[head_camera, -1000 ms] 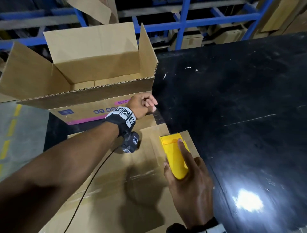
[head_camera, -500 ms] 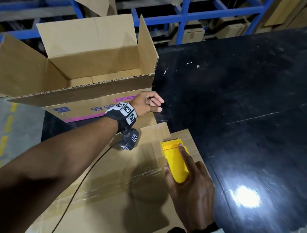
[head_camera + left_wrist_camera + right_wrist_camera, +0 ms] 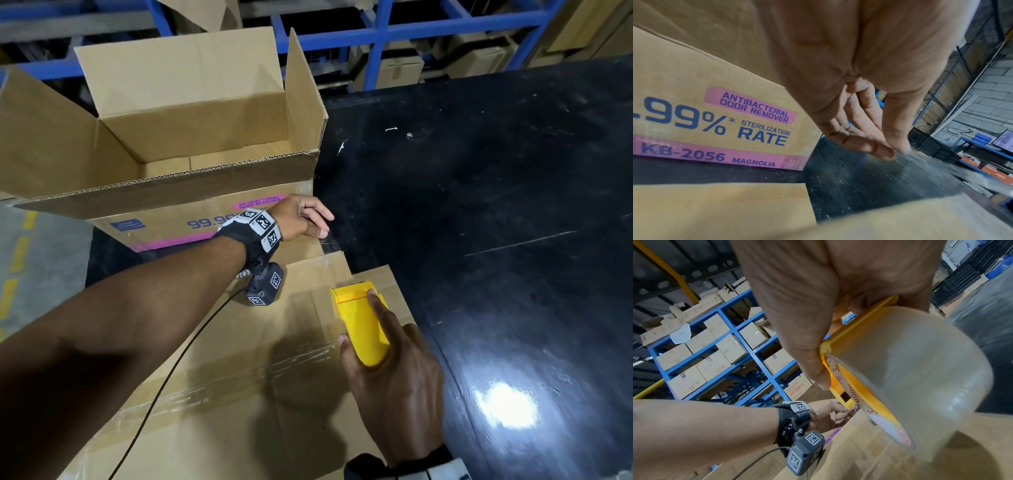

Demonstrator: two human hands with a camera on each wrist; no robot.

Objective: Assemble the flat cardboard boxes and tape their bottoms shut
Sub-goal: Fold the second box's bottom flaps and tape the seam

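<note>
Lying upside down at the bottom of the head picture is the box being taped [image 3: 212,411], with its closed bottom flaps facing up. It is big but looks light, since it is only thin cardboard with nothing inside. The flaps probably bend if pushed in the middle, so it is better to press near the edges and the fold lines. A strip of clear tape [image 3: 239,373] already runs across the seam, from the lower left toward the middle of the picture.

Behind it, in the upper left, stands a finished open box [image 3: 191,144] with its top flaps sticking up. Both boxes sit on a shiny black table [image 3: 479,240].

The yellow tape dispenser [image 3: 361,325] is just right of the middle. It is hard plastic and looks easy to hold. The right hand [image 3: 390,387] is wrapped around it, with one finger lying along its top. In the right wrist picture, the clear tape roll [image 3: 910,378] sits under the palm.

The left hand [image 3: 301,219] is at the far corner of the taped box, near the middle of the picture. Its fingers are straight and close together, and their tips press the loose tape end [image 3: 330,241] down over the edge. That bit of tape is thin, sticky and floppy, so it should be rubbed flat gently.
</note>
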